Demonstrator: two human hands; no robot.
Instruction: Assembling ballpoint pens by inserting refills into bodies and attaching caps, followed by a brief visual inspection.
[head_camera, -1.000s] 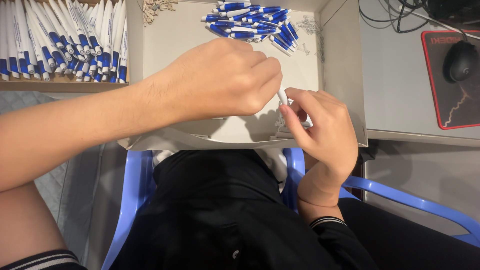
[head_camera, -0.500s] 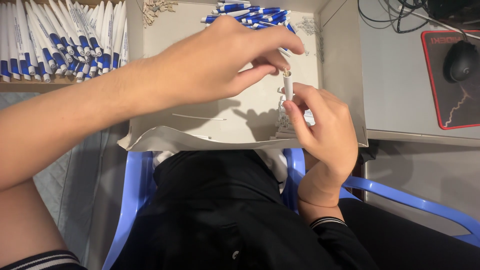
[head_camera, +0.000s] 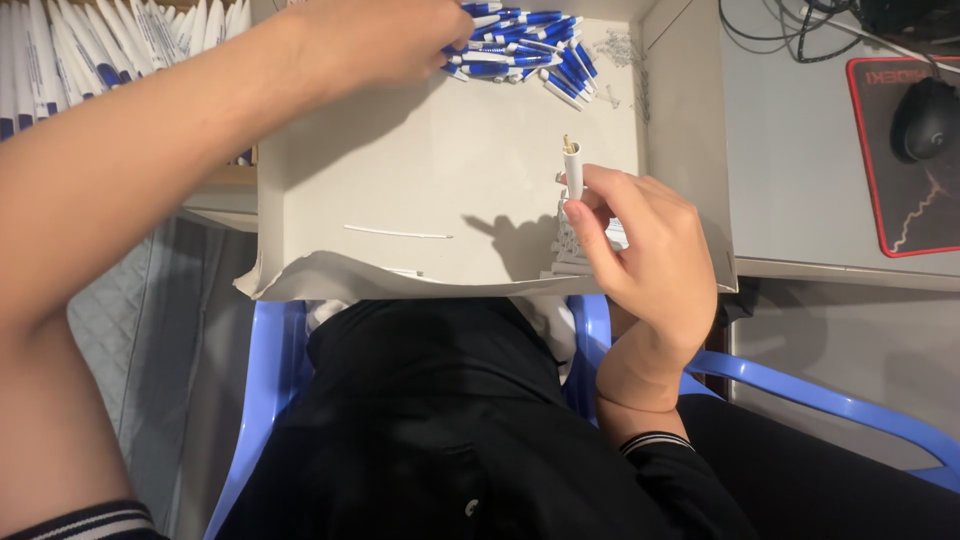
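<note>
Your right hand pinches a white barrel upright near the tray's right wall; your left hand, nearer the far-edge pens, seems closed on one.

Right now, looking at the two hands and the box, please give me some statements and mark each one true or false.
1. The right hand holds a white pen barrel upright. True.
2. The left hand rests on the mouse. False: it reaches into the pile of blue pen parts at the far end of the box.
3. A thin white rod lies on the box floor. True.
4. The chair is red. False: it is blue.
</note>
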